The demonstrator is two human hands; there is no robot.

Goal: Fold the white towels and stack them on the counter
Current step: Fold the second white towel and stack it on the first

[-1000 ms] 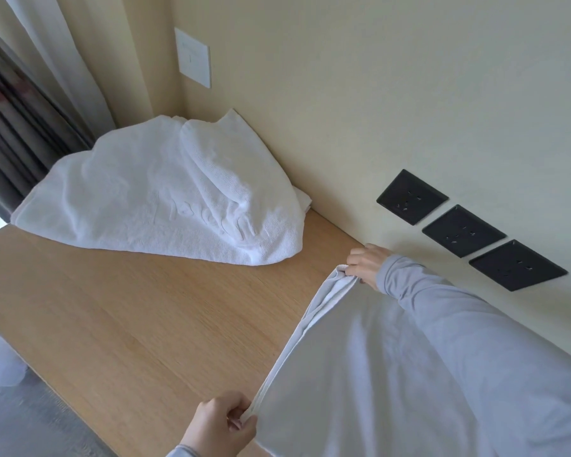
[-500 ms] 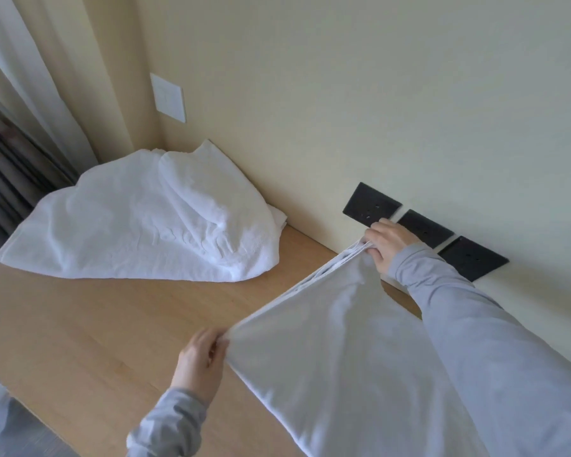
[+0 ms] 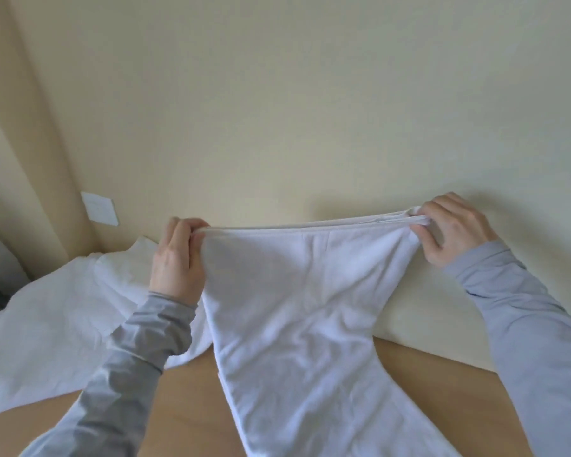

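A white towel [image 3: 304, 311] hangs in the air in front of me, its top edge stretched between both hands and its lower part draping down over the wooden counter [image 3: 185, 400]. My left hand [image 3: 177, 258] pinches the towel's upper left corner. My right hand [image 3: 449, 232] grips the upper right corner close to the wall. The doubled layers of the edge show between my hands. A second white towel [image 3: 56, 328] lies crumpled on the counter at the left, partly hidden behind my left sleeve.
A cream wall [image 3: 310, 110] rises directly behind the counter. A white switch plate [image 3: 99, 208] is on the wall at the left, above the crumpled towel. A curtain edge shows at the far left.
Both hands have lifted the towel's edge up from the counter to chest height and spread it wide. My view has tilted upward; the black sockets are now hidden behind the towel.
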